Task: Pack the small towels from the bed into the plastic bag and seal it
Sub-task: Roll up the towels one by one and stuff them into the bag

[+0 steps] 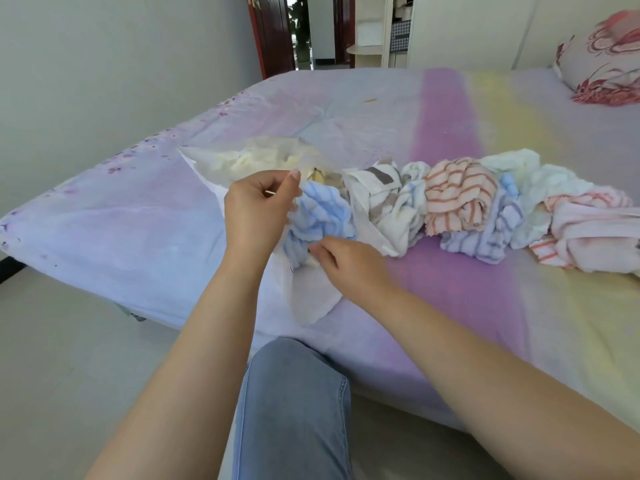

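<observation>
Crowding bag's (242,161) right: towel heap (485,206).

Both bare forearms reach forward and converge toward the middle. The left hand (258,211) is raised with its back to the camera, thumb and forefinger pinched together at the top. The right hand (348,263) sits lower and just beside it, palm down, fingers curled closed in a pinch.

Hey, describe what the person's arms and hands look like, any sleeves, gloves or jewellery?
Both forearms are bare up to the frame edge: no sleeves show. The left hand and right hand wear no gloves, and no rings, watch or bracelet are visible. The nails look short and unpainted. Below, one knee in light blue jeans.
</observation>
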